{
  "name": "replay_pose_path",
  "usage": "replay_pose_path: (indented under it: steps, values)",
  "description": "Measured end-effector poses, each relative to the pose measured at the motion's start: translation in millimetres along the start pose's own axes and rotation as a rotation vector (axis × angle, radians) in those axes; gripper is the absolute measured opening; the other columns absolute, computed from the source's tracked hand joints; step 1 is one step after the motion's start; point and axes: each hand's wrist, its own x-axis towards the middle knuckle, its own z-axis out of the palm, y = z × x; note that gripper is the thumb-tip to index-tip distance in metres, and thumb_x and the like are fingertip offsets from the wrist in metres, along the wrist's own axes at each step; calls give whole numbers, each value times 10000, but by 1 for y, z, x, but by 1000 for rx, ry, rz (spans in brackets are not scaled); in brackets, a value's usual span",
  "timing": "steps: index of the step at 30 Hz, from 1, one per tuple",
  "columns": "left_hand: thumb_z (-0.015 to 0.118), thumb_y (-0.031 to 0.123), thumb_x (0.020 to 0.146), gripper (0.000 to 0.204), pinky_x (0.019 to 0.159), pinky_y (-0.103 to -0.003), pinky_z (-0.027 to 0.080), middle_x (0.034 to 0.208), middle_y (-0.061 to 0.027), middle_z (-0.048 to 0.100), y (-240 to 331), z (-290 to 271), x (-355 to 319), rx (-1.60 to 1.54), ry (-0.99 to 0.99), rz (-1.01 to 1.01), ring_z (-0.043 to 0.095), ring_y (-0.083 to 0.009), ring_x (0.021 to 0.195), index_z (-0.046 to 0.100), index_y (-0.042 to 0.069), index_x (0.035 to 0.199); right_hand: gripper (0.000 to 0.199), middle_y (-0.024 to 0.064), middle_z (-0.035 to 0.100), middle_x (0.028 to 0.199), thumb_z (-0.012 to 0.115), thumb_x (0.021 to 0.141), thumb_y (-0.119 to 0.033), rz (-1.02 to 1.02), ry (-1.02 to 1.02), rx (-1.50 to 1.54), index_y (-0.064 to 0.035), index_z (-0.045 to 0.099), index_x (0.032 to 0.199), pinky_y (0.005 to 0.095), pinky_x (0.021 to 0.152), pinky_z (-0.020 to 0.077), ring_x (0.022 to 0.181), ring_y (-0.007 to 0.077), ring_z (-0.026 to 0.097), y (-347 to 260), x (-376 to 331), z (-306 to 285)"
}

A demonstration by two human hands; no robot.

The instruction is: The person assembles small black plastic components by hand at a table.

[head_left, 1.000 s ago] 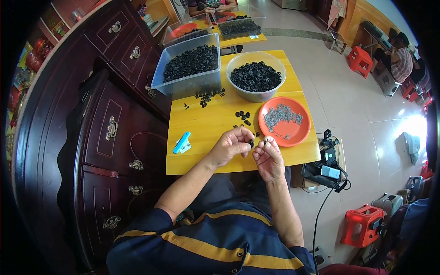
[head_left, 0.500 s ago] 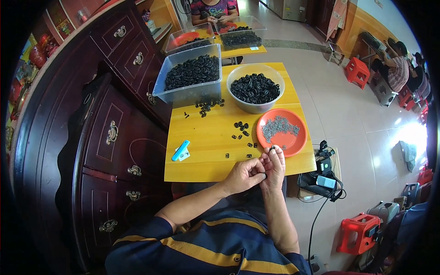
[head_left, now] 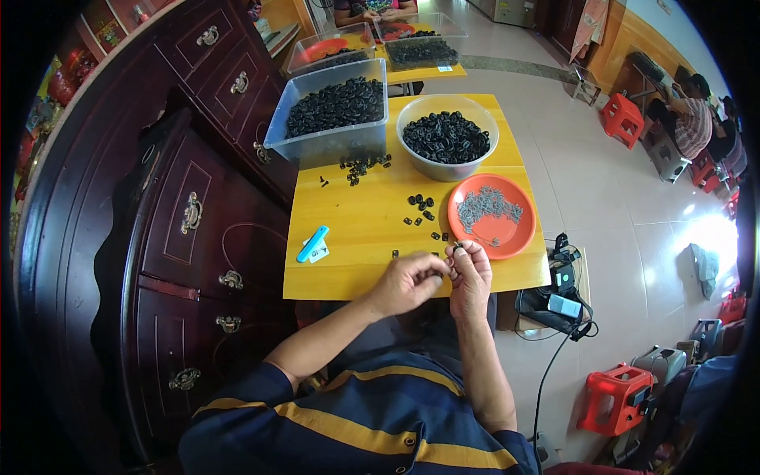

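Over the table's near edge my two hands are close together. My right hand (head_left: 470, 275) is closed, thumb and fingertips pinching a small black plastic part (head_left: 458, 246). My left hand (head_left: 405, 283) is closed with curled fingers beside it, fingertips by the right hand's fingers; whatever they may hold is hidden. Just beyond the right hand sits a red plate (head_left: 526, 235) with many small grey metal pieces (head_left: 489, 207). Several small black parts (head_left: 420, 203) lie loose in the middle of the yellow table (head_left: 356, 237), a few partly covered by my hands.
At the table's far side stand a clear bin (head_left: 332, 149) and a round translucent bowl (head_left: 448, 169), both full of black parts. A light-blue tool (head_left: 313, 244) lies at left. Dark wooden drawers (head_left: 174, 237) border the left; a person (head_left: 372, 11) sits at another table beyond.
The left hand has drawn slightly left, away from the right, its fingers shifting. The right hand still pinches its black part. The whole view has tilted a little.
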Motion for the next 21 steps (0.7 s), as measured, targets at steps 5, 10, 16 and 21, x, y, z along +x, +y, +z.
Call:
replay_pose_path:
  steps: [5, 10, 16, 21]
  values:
    - [695, -20, 858, 192, 595, -176, 451, 793, 53, 600, -3, -31, 12, 33, 132, -22, 497, 1, 641, 650, 15, 1042, 127, 59, 683, 919, 613, 951, -66, 21, -56, -145, -34, 601, 1073, 240, 745, 479, 765, 99, 594, 4, -2, 0]
    - [742, 6, 837, 230, 614, -188, 476, 801, 21, 621, -1, -44, 14, 69, 137, 8, 536, -22, 661, 658, 13, 1051, 123, 54, 669, 891, 604, 957, -68, 22, -139, -275, -13, 610, 1068, 227, 722, 471, 765, 94, 596, 6, -7, 8]
    - [776, 28, 814, 256, 617, -197, 482, 794, 16, 619, -1, -44, 13, 121, 76, 35, 551, -37, 668, 665, 19, 1045, 113, 27, 644, 898, 607, 948, -51, 28, -161, -296, -10, 618, 1053, 233, 727, 468, 768, 98, 593, 7, -8, 10]
    - [777, 23, 811, 248, 615, -197, 482, 790, 18, 618, -2, -42, 15, 133, 55, 39, 556, -41, 667, 668, 15, 1033, 112, 20, 642, 905, 609, 946, -49, 35, -176, -283, -9, 617, 1051, 234, 726, 467, 769, 95, 582, 9, -7, 7]
